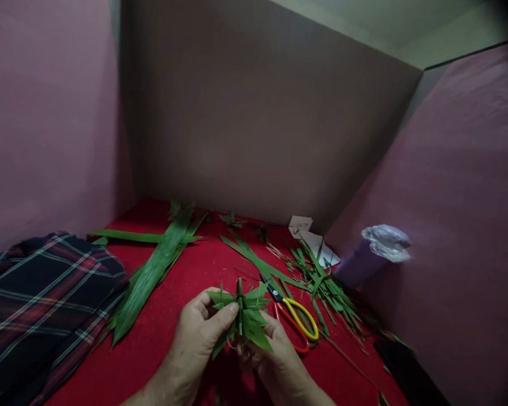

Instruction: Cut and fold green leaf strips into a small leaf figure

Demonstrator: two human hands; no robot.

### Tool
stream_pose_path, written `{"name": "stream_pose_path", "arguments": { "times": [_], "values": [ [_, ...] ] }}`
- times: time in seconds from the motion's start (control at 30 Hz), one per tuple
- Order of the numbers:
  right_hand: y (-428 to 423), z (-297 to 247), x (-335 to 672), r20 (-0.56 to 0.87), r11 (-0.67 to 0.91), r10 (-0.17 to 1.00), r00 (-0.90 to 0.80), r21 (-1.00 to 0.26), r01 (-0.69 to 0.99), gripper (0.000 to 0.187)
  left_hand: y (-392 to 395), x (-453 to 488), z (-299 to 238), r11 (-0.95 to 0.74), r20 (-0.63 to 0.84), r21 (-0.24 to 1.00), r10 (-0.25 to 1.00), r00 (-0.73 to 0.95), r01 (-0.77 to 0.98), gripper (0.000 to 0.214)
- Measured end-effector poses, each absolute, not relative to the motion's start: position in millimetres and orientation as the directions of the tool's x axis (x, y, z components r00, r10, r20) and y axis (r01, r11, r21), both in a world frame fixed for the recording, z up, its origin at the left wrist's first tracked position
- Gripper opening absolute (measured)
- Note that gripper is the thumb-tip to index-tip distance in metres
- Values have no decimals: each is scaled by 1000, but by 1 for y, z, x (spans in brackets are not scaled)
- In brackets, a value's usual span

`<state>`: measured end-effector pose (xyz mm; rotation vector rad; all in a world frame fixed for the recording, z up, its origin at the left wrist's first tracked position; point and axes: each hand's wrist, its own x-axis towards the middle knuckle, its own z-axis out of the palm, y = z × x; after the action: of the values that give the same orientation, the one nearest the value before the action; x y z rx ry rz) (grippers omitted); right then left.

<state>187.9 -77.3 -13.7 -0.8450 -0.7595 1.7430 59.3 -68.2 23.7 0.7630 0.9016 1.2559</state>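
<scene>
Between my two hands is a star-shaped piece of folded green leaf (252,320), with pointed tips spreading outward and a rolled strip upright at its middle. My left hand (197,332) pinches its left side, the thumb pressed near the centre. From below and the right, my right hand (277,352) grips it, with most of its fingers hidden behind the leaf points. Just right of my right hand lie scissors (294,318) with one red and one yellow handle, their dark blades pointing away from me over a leaf strip.
Long green leaves (156,270) lie at left on the red cloth (211,256), beside a plaid garment (55,316). Cut leaf strips (332,290) are heaped at right, near white papers (300,224), a purple roll in clear plastic (370,256) and a black flat object (408,372). Walls enclose three sides.
</scene>
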Motion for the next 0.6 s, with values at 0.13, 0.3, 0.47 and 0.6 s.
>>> {"name": "stream_pose_path", "arguments": {
  "times": [0.13,0.3,0.47,0.6],
  "values": [
    [-80,-10,187,-209,-303,950,-234,-808,-505,28,-67,60,25,161,-149,881,987,63,-445,20],
    [-80,-7,185,-214,-310,947,-238,-800,-514,26,-68,61,26,178,-160,879,984,80,-442,20],
    [-79,-12,188,-183,-302,947,-266,-793,-530,18,-68,60,26,151,-147,882,988,44,-447,20],
    [-80,-13,189,-172,-298,947,-270,-783,-546,14,-67,60,26,139,-138,879,990,36,-456,20]
  ]
}}
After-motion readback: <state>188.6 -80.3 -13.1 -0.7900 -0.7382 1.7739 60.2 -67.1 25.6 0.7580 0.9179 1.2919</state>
